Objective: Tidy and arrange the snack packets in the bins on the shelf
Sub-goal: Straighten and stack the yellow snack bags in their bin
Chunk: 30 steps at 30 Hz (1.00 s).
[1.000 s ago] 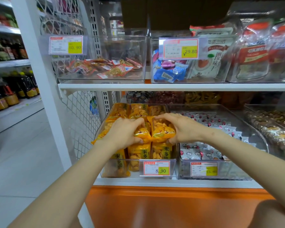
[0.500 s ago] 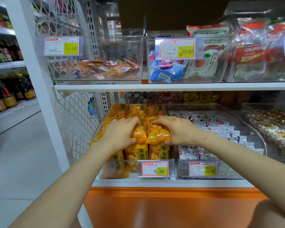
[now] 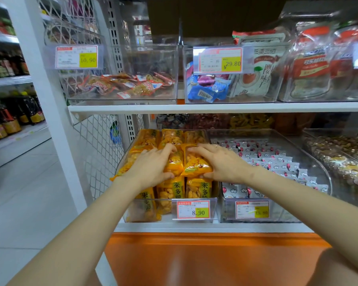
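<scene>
Yellow snack packets (image 3: 195, 164) fill a clear bin (image 3: 214, 200) on the lower shelf, standing in rows. My left hand (image 3: 151, 166) lies over the middle row, fingers curled around one yellow packet (image 3: 175, 165), thumb under it. My right hand (image 3: 219, 164) covers the right row and grips the yellow packet beside it, thumb at its lower edge. Both hands sit close together over the bin's middle. Packets under the palms are hidden.
A clear bin of white packets (image 3: 277, 162) stands to the right, then a bin of mixed sweets (image 3: 343, 157). The upper shelf (image 3: 215, 108) carries bins of red packets (image 3: 128, 84) and blue packets (image 3: 209, 89). A white post (image 3: 50, 100) and wire mesh flank the left. Bottles (image 3: 10, 118) line the far left shelf.
Both hands have flattened and spread a little over the yellow packets, pressing them down into the bin. The view has shifted slightly.
</scene>
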Available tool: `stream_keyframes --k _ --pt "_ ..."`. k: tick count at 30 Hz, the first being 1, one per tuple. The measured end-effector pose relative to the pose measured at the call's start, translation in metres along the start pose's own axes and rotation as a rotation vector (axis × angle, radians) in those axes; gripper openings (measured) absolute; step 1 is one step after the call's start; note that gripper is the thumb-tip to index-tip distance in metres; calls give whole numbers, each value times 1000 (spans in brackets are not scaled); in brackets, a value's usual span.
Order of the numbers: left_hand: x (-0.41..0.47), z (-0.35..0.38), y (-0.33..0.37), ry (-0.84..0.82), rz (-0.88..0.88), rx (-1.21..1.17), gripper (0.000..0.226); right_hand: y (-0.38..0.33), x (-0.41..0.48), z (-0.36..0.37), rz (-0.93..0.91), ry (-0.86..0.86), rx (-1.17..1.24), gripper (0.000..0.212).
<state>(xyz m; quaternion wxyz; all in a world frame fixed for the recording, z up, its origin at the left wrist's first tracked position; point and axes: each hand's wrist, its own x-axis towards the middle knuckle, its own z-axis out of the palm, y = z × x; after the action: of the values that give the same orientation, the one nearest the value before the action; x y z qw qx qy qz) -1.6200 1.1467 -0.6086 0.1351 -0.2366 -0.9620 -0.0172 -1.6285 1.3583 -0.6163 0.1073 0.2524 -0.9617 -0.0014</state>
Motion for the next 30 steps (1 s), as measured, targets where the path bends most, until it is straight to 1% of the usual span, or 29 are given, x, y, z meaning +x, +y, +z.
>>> stream_keyframes --k 2,4,8,10,13,15,19,22,24,26,27,30 --pt "-7 -1 -1 -16 45 -6 72 3 -3 0 -12 -13 27 83" --pt "-12 2 -4 20 73 34 79 7 -6 1 -8 -14 48 88" --pt "-10 12 -5 26 51 218 93 2 -10 5 15 -5 -25 99" --pt "-5 16 -3 56 41 268 89 -2 -8 9 35 -2 -69 101" --pt "3 15 -5 128 14 269 70 -5 -4 9 56 48 -33 91" --pt "6 15 -6 134 0 267 65 -4 -2 8 73 71 -7 86" --pt "10 19 -5 133 -7 237 66 -5 0 10 102 90 2 84" --pt "9 15 -6 69 -5 227 76 -3 0 10 91 90 -14 84" --pt "8 14 -6 1 -6 241 88 -2 0 10 89 57 -35 91" --pt "7 17 -2 -28 -11 263 95 -4 0 11 110 28 -54 100" --pt "8 19 0 -30 -13 271 95 -6 0 12 120 35 -65 101" --pt "11 22 1 -11 -18 277 87 -10 0 15 139 77 -64 95"
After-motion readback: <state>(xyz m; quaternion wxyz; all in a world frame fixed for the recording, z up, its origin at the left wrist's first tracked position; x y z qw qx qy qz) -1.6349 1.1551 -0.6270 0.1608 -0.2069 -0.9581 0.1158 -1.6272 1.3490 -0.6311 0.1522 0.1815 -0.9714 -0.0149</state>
